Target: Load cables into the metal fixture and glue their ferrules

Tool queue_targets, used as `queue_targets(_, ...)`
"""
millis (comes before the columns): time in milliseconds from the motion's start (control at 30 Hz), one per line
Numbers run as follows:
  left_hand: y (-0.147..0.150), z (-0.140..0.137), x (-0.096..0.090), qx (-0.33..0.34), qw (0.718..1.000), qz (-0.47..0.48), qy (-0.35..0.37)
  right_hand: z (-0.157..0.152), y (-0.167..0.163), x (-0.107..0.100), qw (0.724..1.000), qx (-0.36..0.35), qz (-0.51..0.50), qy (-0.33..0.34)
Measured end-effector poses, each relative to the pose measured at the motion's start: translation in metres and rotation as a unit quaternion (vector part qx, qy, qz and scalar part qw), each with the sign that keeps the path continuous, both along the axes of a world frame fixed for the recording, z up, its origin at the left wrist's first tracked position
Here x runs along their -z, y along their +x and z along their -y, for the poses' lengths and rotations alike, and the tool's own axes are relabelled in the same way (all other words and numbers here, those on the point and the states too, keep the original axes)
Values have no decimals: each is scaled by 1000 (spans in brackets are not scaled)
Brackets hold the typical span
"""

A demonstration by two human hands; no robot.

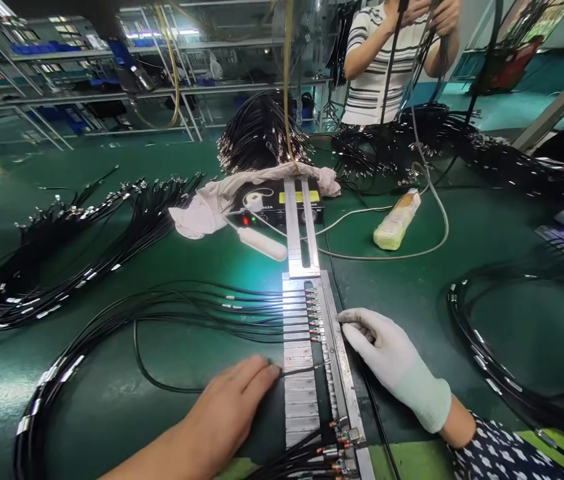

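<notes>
My bare left hand (235, 397) has its thumb and fingers closed on a black cable (299, 371). That cable's stripped end lies across the slotted metal fixture (299, 400). My right hand (387, 350), in a white glove, rests by the fixture's right rail (342, 367). Its fingers are bent together at the rail's edge, and what they pinch, if anything, is hidden. Several cables (257, 308) lie side by side in the upper slots, coloured wire ends (315, 313) toward the rail. At the near end are more cables with metal connectors (347, 437).
A black control box (272, 217) with a cloth (207, 207) on it stands behind the fixture. Cable bundles lie left (77, 267), right (487, 367) and behind (262, 130). A wrapped block (397, 223) sits right of the box. Across the table, a person in a striped top (375, 73) handles cables.
</notes>
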State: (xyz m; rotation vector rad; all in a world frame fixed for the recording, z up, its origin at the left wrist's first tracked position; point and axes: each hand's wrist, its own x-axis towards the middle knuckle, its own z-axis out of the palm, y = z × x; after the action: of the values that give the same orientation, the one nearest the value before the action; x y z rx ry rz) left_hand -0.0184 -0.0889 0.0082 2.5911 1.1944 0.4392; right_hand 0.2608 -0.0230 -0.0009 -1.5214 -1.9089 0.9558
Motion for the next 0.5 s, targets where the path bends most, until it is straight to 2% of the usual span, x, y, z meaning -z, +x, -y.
queue_targets(167,-11,-27,-17,16,999,-27,10,-1,0,1,1000,-3,1,3)
queue_targets(333,-15,-45,-32,67,993,-95,-37,-1,-1,1,1000,-5,2,-2)
queue_targets(500,-19,-50,-35,93,988,-106,-63,-3,0,-1,1000,-8,3,-13)
